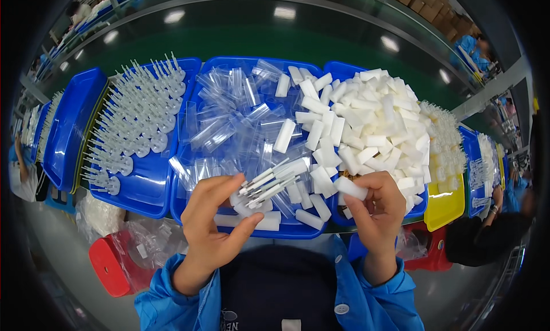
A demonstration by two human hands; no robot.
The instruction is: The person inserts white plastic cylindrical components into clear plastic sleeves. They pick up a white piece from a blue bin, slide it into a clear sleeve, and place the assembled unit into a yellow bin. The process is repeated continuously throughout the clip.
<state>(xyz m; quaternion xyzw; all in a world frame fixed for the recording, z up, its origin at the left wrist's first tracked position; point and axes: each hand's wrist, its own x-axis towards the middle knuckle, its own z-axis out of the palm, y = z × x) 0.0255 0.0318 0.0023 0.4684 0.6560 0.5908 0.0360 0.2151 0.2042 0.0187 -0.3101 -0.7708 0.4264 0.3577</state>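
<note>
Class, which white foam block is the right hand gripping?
The foam block pinched between the thumb and fingers of the right hand; the heaped blocks beyond lie ungripped.

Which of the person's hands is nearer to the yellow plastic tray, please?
Right. The right hand, pinching a white foam block, is left of the yellow plastic tray; the left hand is farther left, holding thin white rods.

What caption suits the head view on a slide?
Left hand with thin white rods, right hand pinching a white block, over blue trays.
</note>
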